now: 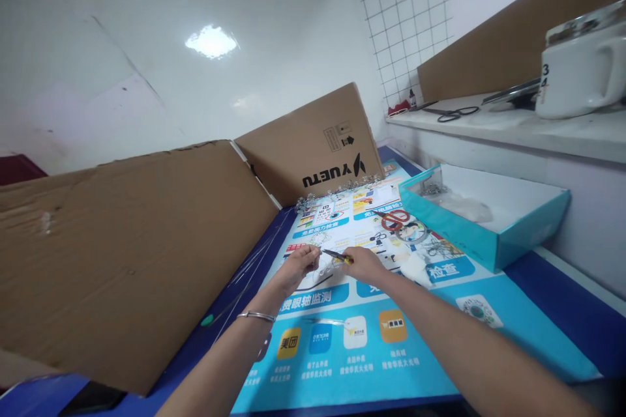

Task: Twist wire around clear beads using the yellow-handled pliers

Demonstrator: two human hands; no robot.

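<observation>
Near the middle of the printed table cover, my left hand (304, 260) is closed in a pinch at the tip of the tool. What lies between its fingertips is too small to make out. Wrapped around yellow-handled pliers (337, 255), my right hand (364, 265) points their slim dark jaws left at those fingertips. Small clear beads (323, 272) appear just below the pinch. To the right of my right hand lies a crumpled white tissue or wad (415, 268). Red-handled scissors (392, 219) rest farther back, beside a round roll (411, 231).
A teal box (513, 238) with clear bags inside stands at the right. Cardboard panels (313, 150) rise at the left and back, with clear beads (337, 192) along their foot. A shelf (508, 127) carries a white mug (574, 71) and black scissors (450, 113).
</observation>
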